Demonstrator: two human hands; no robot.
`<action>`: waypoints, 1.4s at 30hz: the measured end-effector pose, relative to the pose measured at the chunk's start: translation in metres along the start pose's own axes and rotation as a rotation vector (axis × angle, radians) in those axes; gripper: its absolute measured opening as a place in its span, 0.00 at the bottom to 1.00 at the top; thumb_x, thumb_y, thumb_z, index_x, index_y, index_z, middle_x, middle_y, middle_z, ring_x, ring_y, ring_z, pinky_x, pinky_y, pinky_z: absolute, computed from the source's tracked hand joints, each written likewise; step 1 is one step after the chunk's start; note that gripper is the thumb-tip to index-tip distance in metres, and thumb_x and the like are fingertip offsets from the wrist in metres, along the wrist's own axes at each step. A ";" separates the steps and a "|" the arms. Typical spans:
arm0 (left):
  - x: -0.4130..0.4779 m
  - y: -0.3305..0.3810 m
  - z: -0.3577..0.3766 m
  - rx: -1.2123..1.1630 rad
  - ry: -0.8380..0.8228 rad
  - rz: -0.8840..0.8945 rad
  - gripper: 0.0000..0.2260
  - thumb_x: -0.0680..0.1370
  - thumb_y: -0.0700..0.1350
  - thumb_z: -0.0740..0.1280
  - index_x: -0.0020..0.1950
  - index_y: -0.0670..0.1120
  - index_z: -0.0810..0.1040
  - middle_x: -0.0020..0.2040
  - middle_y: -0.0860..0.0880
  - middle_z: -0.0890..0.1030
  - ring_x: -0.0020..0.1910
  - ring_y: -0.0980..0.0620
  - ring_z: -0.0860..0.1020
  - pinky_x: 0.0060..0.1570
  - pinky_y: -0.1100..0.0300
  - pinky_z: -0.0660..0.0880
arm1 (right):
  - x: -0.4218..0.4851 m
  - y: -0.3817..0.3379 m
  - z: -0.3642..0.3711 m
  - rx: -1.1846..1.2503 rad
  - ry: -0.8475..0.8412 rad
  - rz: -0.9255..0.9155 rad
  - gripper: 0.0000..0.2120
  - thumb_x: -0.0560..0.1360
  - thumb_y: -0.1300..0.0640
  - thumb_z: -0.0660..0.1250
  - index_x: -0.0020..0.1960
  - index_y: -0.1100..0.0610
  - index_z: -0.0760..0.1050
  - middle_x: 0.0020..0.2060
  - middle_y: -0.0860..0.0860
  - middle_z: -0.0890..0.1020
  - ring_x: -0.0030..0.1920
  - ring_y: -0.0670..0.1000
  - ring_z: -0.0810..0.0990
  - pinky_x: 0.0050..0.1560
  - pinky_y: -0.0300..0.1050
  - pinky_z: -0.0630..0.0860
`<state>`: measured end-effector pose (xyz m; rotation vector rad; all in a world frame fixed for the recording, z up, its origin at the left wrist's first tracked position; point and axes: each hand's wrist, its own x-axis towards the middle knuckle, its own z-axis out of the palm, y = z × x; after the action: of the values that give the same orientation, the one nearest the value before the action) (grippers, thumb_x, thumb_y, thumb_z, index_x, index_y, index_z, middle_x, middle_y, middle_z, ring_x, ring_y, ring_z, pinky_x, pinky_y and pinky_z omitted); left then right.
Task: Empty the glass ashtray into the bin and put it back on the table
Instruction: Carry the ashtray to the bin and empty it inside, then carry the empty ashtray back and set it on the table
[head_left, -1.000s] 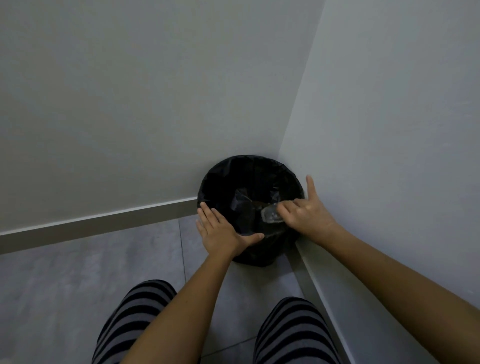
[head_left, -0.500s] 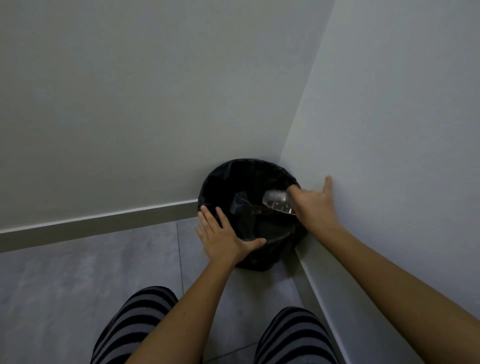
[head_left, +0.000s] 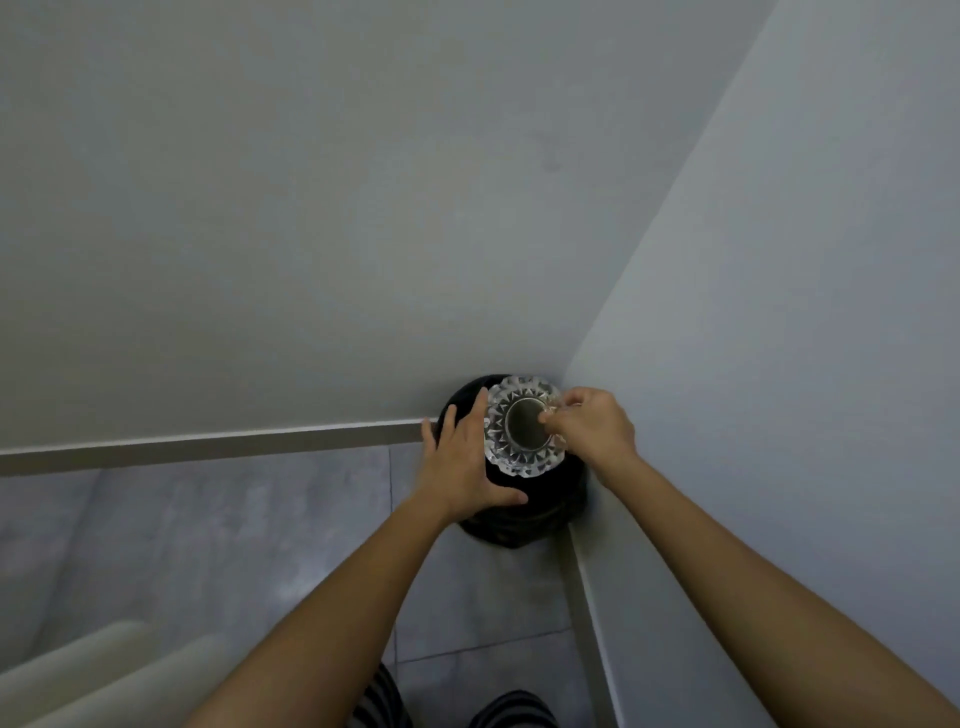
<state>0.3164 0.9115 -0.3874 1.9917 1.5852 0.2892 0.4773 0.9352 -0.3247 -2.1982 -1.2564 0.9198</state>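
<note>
Nearest the camera, black-and-white striped trouser legs (head_left: 511, 712) showed at six o'clock above the grey tiled floor (head_left: 208, 530), with a pale cushioned edge (head_left: 78, 670) at eight o'clock. Both bare forearms reached forward. The left hand (head_left: 462, 462) lay open, fingers spread, flat on the near rim of the round bin lined with a black plastic bag (head_left: 519, 525). The right hand (head_left: 592, 426) pinched the three o'clock rim of the round cut-glass ashtray (head_left: 522, 426), held above the bin with its open face toward the camera. Behind them, two grey walls (head_left: 311, 208) met in a corner at twelve o'clock.
</note>
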 end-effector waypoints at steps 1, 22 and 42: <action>-0.007 0.011 -0.018 -0.014 0.024 0.001 0.59 0.64 0.65 0.74 0.78 0.49 0.36 0.80 0.49 0.51 0.79 0.43 0.48 0.73 0.37 0.39 | -0.010 -0.017 -0.012 0.042 -0.035 0.001 0.06 0.64 0.51 0.75 0.34 0.52 0.79 0.33 0.49 0.85 0.38 0.54 0.86 0.49 0.52 0.82; -0.200 0.130 -0.355 0.160 0.513 -0.045 0.54 0.54 0.73 0.61 0.71 0.40 0.66 0.63 0.45 0.73 0.64 0.44 0.71 0.72 0.44 0.59 | -0.222 -0.267 -0.193 -0.196 -0.656 -0.714 0.57 0.62 0.61 0.81 0.78 0.55 0.45 0.71 0.52 0.62 0.72 0.51 0.64 0.70 0.40 0.63; -0.473 0.066 -0.399 0.174 0.764 -0.518 0.52 0.58 0.68 0.76 0.73 0.44 0.60 0.68 0.47 0.70 0.65 0.47 0.69 0.70 0.53 0.62 | -0.433 -0.351 -0.079 -0.435 -0.797 -1.527 0.52 0.58 0.52 0.83 0.73 0.61 0.58 0.66 0.58 0.70 0.66 0.55 0.70 0.61 0.33 0.64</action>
<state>0.0421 0.5738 0.0579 1.5707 2.6029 0.7838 0.1748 0.7246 0.1012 -0.3797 -2.9134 0.7671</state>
